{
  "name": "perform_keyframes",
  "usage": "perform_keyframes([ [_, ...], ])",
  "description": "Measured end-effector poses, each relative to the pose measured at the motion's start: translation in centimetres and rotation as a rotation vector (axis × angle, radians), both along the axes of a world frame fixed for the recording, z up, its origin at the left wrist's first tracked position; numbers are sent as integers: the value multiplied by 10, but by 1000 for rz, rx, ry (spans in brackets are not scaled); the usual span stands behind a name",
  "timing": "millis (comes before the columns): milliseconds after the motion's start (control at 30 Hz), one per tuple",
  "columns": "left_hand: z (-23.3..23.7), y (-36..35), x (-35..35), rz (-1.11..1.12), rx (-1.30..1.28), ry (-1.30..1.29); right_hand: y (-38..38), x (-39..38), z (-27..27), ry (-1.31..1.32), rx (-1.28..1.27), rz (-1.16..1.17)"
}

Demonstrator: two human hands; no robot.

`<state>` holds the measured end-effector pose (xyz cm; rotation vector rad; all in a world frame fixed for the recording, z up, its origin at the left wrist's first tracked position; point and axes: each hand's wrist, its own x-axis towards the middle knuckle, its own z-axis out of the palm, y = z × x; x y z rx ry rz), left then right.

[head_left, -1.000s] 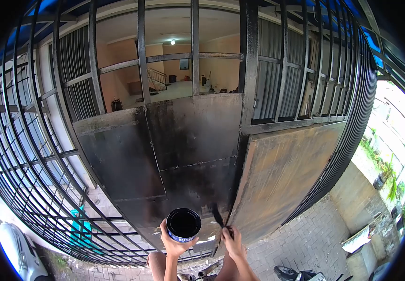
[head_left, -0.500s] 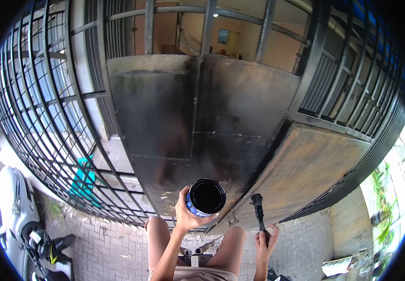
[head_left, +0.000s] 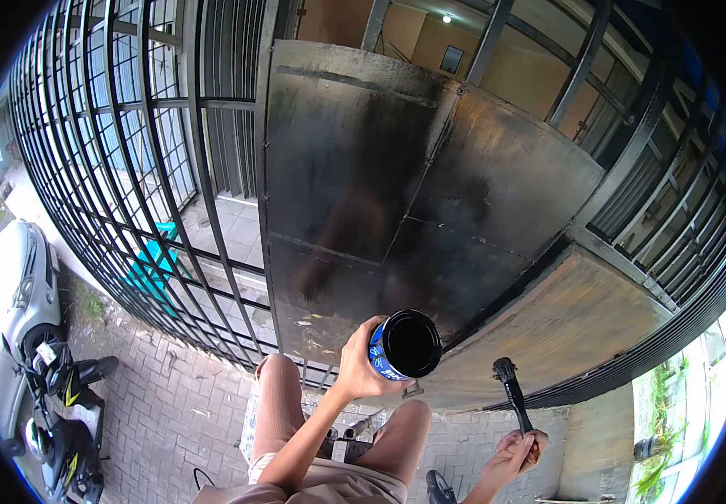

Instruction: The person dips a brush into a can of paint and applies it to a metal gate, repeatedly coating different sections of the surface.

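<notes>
My left hand [head_left: 358,363] is wrapped round a blue paint can [head_left: 385,359] with black paint in it, held above my knees. In my right hand [head_left: 521,454], lower right, is a paintbrush [head_left: 514,395], gripped by its handle with the paint-coated bristles pointing up. The brush stands apart from the can. In front of me rises a metal gate panel [head_left: 338,160], dark with black paint over much of its face and brownish in patches. To its right, a lower panel [head_left: 565,319] shows a streaky brown surface.
Black bars [head_left: 128,160] form a fence on the left, with a teal plastic chair [head_left: 153,265] behind them. A motorcycle [head_left: 69,420] and a silver car [head_left: 23,286] stand on the left. Grey paving [head_left: 170,412] lies below. Plants [head_left: 670,445] grow at right.
My view has turned left and tilted, so the gate appears slanted and further right. The can and the brush have both shifted right in view, still held.
</notes>
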<state>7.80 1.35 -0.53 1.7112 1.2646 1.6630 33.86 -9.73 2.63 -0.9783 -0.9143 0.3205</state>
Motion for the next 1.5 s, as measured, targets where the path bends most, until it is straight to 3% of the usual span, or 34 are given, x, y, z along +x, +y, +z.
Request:
perform_keyframes([
  [200, -1, 0, -3, 22, -11, -13, 3, -8, 5, 96, 30, -1],
  [300, 1, 0, -4, -7, -38, -67, 4, -13, 6, 170, -29, -108],
  [900, 2, -3, 0, -25, -37, -42, 5, -10, 3, 35, 58, -27],
  [1100, 1, -4, 2, -45, -53, -55, 3, -21, 16, 70, -29, 3],
  [1200, 1, -3, 0, -1, -9, 4, -2, 19, -24, -90, -269, 190],
  [1233, 2, -2, -1, 3, -10, 3, 5, -14, 10, -71, -125, 219],
  [1333, 8, -5, -3, -15, -21, -65, 28, 2, -4, -160, -40, 398],
  [1433, 12, -7, -9, 5, -18, -78, 45, -43, 43, -19, 171, 510],
  [1500, 22, -10, -13, 13, -35, -70, 61, -44, 39, -58, 164, 583],
])
